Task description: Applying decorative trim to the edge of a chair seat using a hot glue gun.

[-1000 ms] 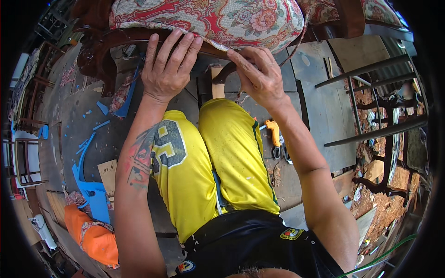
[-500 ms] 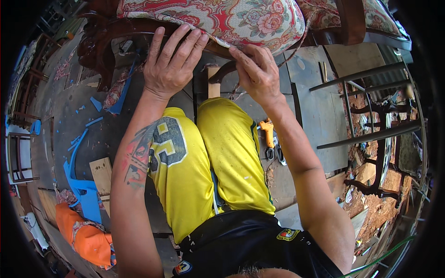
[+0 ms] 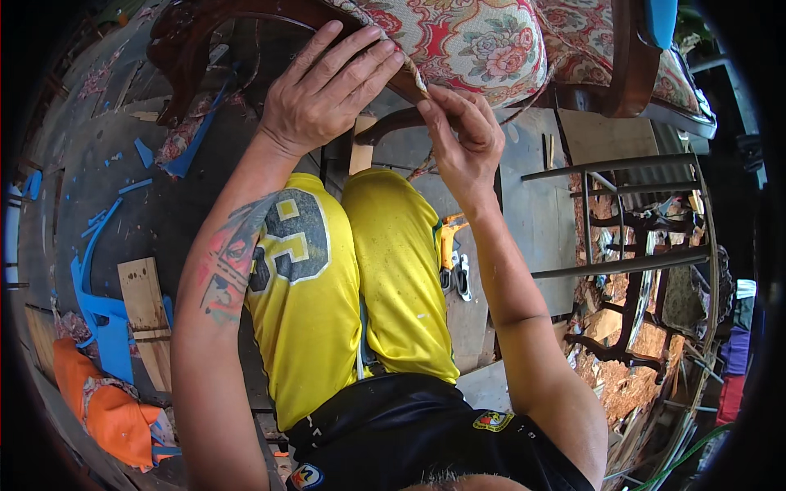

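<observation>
A chair seat (image 3: 466,37) in red and cream floral fabric sits in a dark carved wooden frame (image 3: 183,34) at the top, with braided trim (image 3: 413,71) along its edge. My left hand (image 3: 322,98) lies over that edge with fingers extended, their tips on the trim and wood. My right hand (image 3: 465,135) pinches the lower part of the trim between thumb and index finger. A loose cord (image 3: 524,109) hangs at the seat's right side. Below my hands is a wooden block (image 3: 361,147) by a curved dark chair member.
An orange glue gun (image 3: 450,239) and scissors (image 3: 463,282) lie right of my knees. Blue cut pieces (image 3: 106,311), boards (image 3: 143,315) and orange cloth (image 3: 98,389) lie left. A metal frame (image 3: 622,270) and dark wooden chair parts (image 3: 622,352) are at right, with a wooden chair back (image 3: 630,74) above.
My head's view has shifted, so the seat edge slants more steeply. My left hand is a little higher in the picture; my right hand stays pinched at the trim.
</observation>
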Motion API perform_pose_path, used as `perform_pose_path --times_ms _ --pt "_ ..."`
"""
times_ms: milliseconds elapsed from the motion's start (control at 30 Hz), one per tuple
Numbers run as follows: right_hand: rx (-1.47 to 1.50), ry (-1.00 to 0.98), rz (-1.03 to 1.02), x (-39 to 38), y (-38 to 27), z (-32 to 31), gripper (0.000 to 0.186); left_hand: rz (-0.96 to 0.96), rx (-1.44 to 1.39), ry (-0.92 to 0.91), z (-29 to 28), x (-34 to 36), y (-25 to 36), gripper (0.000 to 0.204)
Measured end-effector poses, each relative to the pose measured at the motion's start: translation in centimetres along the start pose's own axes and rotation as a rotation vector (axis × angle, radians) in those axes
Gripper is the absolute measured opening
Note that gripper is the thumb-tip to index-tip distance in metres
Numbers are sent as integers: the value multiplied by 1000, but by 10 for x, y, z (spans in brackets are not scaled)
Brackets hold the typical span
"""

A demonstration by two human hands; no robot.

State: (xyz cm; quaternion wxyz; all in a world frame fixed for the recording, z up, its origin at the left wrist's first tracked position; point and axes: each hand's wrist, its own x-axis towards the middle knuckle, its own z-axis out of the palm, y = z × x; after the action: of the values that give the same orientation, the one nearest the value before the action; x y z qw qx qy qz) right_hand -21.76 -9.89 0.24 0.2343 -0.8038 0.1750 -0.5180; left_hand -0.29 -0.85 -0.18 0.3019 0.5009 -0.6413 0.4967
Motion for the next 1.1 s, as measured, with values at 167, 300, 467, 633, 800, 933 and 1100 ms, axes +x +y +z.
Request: perform_pose_path --times_ms 167,300,467,633,800,933,1100 --pt "-6 55 26 0 1 -2 24 16 28 -11 -2 0 -4 45" --pt "-94 52 -91 5 -4 -7 27 46 47 -21 -2 -2 -7 50" --pt "-229 32 -386 9 -2 -13 33 3 42 -10 0 -5 -3 50" --pt "-305 5 -426 8 3 -18 38 21 79 -56 -2 -6 -4 51" --pt "-343 10 -483 12 11 -18 40 25 67 -65 -2 -4 -5 52" --pt "-367 36 -505 16 18 -17 41 35 -54 -80 -12 3 -6 38" --pt "-381 26 -537 14 18 -14 41 29 -50 -11 -2 -1 -6 38"
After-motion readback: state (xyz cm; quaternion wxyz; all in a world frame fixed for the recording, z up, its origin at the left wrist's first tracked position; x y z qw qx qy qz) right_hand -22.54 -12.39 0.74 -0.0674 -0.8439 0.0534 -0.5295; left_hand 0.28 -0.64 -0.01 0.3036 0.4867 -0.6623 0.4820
